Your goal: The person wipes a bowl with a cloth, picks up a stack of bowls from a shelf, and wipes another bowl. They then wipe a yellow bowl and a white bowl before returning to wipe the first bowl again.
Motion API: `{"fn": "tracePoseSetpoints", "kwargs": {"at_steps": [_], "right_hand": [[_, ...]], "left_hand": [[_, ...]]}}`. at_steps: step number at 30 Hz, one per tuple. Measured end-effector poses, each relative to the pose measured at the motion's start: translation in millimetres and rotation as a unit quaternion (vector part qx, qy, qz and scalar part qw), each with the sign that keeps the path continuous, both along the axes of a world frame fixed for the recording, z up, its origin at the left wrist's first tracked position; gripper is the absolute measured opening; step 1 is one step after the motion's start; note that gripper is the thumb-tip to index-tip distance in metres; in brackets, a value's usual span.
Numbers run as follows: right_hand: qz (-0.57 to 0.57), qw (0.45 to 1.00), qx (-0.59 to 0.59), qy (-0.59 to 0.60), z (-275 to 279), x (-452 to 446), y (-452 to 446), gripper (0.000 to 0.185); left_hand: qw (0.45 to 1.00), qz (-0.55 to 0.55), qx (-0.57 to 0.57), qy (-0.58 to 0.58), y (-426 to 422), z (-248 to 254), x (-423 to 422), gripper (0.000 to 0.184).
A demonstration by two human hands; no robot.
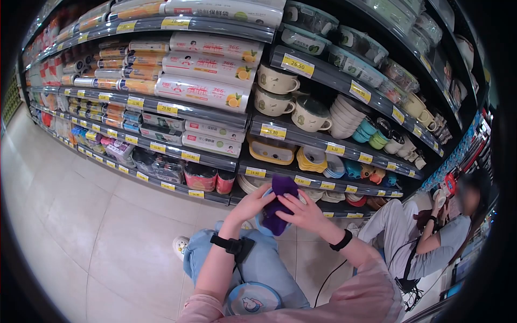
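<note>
In front of the lowest shelves, both hands are together at a purple cloth (285, 200). My left hand (255, 203) is closed at the cloth's left side, gripping a light blue dish (263, 226) that shows behind it. My right hand (301, 211) presses its bent fingers onto the cloth from the right. Most of the dish is covered by the cloth and fingers, so its full shape is hidden. On my lap rests a round light blue plate (253, 297) with a cartoon picture.
Shelves ahead carry rolls of plastic bags (207, 67), lidded mugs (311, 113), stacked bowls (346, 116) and yellow dishes (271, 151). Another person (431, 237) sits at the right. A black cable (329, 277) runs along the tiled floor (129, 231).
</note>
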State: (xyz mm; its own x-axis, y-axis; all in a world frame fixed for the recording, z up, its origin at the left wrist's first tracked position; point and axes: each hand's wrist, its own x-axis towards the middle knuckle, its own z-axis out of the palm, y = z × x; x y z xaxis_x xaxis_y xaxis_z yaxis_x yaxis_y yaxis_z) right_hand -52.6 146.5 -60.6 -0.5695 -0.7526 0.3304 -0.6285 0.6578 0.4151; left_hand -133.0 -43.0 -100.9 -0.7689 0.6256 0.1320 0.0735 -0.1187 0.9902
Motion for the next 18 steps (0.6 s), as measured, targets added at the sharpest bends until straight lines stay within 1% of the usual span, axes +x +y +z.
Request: {"fn": "tracePoseSetpoints", "kwargs": {"at_steps": [1,2,3,5,7,8,9,11,12,13,14,15,16,17,18], "right_hand": [[-0.014,0.996,0.058,-0.072,2.7,0.2,-2.2,0.046],[-0.012,0.992,0.084,-0.094,1.1,0.8,-1.3,0.051],[-0.012,0.992,0.084,-0.095,1.5,1.5,-2.5,0.051],[-0.064,0.989,0.079,-0.108,5.3,0.8,-7.7,0.049],[-0.085,0.989,0.077,-0.096,7.9,-3.9,-13.4,0.046],[-0.106,0.988,0.075,-0.081,8.4,-5.4,-16.4,0.044],[-0.104,0.988,0.076,-0.080,5.5,-7.3,-18.0,0.044],[-0.129,0.990,0.040,-0.050,-4.2,-11.3,-21.3,0.040],[-0.130,0.989,0.034,-0.054,-5.0,-10.9,-24.8,0.036],[-0.129,0.990,0.034,-0.053,-8.4,-10.1,-28.4,0.036],[-0.142,0.987,-0.010,-0.077,-12.8,-9.2,-31.7,0.037],[-0.156,0.981,-0.053,-0.100,-15.0,-9.7,-34.0,0.039],[-0.156,0.981,-0.053,-0.099,-15.0,-10.6,-35.3,0.039],[-0.161,0.982,-0.030,-0.096,-14.8,-11.4,-36.0,0.043],[-0.167,0.982,-0.006,-0.093,-14.7,-12.2,-37.1,0.048]], "left_hand": [[1.000,0.000,0.000,-0.001,-0.7,1.5,0.4,0.045],[0.999,-0.027,-0.025,0.004,-1.7,1.9,0.9,0.046],[0.997,-0.053,-0.050,0.010,-3.1,2.4,1.2,0.046],[0.997,-0.036,-0.072,0.011,-4.0,3.5,0.2,0.047],[0.996,0.013,-0.083,-0.018,-2.2,1.3,-1.0,0.047],[0.998,0.026,-0.062,-0.007,-0.4,-3.9,-2.2,0.047],[0.998,0.028,-0.061,-0.006,0.4,-6.1,-3.5,0.047],[0.995,0.077,-0.068,-0.001,1.2,-8.8,-5.3,0.047],[0.995,0.079,-0.067,-0.001,2.0,-10.8,-6.6,0.047],[0.991,0.119,-0.065,0.008,3.3,-12.9,-7.6,0.047],[0.986,0.157,-0.062,0.017,3.7,-14.0,-7.7,0.046],[0.986,0.158,-0.061,0.017,3.2,-13.6,-8.2,0.046],[0.979,0.189,-0.071,0.034,2.7,-13.1,-8.7,0.046],[0.971,0.220,-0.081,0.052,2.6,-12.8,-9.1,0.046],[0.971,0.219,-0.080,0.052,3.0,-13.3,-9.6,0.046]]}}
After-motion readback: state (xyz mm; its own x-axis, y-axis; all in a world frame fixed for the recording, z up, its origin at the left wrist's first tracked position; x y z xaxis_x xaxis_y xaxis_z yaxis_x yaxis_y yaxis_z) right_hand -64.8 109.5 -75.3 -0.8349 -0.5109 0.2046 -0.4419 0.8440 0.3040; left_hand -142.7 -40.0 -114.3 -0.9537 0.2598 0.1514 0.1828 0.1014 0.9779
